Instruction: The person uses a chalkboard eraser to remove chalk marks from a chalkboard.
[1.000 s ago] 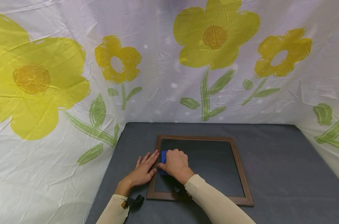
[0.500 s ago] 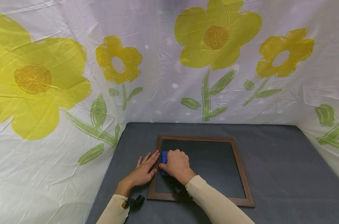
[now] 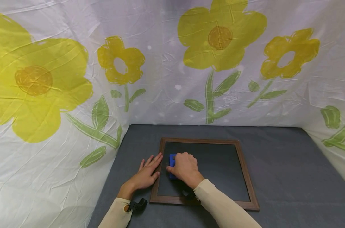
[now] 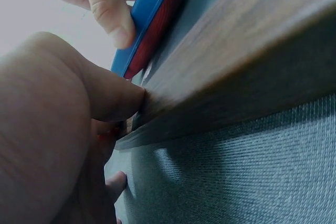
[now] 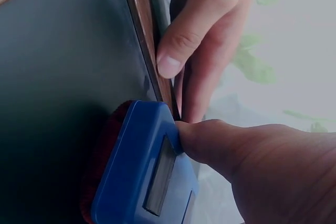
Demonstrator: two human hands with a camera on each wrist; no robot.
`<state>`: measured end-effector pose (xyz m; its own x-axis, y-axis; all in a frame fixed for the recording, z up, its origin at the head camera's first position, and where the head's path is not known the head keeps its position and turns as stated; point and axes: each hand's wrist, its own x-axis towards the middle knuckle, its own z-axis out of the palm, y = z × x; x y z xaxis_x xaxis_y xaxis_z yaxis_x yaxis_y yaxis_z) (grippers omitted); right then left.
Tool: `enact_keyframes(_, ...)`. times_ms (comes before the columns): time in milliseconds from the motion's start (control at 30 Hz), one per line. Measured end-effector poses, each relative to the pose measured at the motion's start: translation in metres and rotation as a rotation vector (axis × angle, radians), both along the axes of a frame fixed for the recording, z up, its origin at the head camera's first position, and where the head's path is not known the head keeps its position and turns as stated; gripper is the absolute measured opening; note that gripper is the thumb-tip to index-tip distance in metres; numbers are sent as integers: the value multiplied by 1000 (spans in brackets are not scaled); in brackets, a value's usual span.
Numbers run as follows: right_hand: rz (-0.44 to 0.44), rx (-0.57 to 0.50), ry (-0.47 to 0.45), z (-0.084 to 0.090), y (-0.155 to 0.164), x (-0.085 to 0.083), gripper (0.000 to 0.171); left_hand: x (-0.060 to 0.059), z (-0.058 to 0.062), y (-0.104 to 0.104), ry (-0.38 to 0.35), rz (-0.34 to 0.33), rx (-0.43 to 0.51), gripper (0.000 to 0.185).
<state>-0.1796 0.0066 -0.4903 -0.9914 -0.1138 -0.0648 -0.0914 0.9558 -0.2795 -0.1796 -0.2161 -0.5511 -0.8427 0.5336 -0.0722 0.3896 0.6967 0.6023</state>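
A dark chalkboard in a brown wooden frame (image 3: pixel 242 164) lies flat on the grey table. My right hand (image 3: pixel 184 167) grips a blue eraser (image 3: pixel 172 162) with a red felt underside (image 4: pixel 160 27) and holds it down on the board near its left edge. In the right wrist view the thumb (image 5: pixel 226 145) presses the eraser's blue back (image 5: pixel 144 174). My left hand (image 3: pixel 146 174) lies flat with straight fingers on the left rail of the frame (image 4: pixel 220 61), its thumb (image 4: pixel 113 95) against the wood.
A grey cloth (image 3: pixel 286 164) covers the table. White sheets printed with yellow flowers (image 3: pixel 221 38) close it in at the back, left and right. A small black clip (image 3: pixel 136 205) sits on my left sleeve.
My right hand has slid the blue eraser a little to the right across the board, away from the left rail. My left hand has stayed in place.
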Motion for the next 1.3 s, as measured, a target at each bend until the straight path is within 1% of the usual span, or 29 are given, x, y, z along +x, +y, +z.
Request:
enact_keyframes(333, -19, -3, 7, 0, 21, 1, 67, 1, 1, 0, -3, 3, 7, 70)
enact_keyframes(633, -65, 2, -15, 1, 40, 3, 70, 1, 1, 0, -3, -2, 16, 69)
enact_keyframes(833, -107, -4, -25, 1, 58, 5, 67, 2, 2, 0, -7, -3, 18, 69)
enact_keyframes(1300, -172, -16, -39, 3, 98, 14, 71, 2, 3, 0, -5, -12, 13, 68)
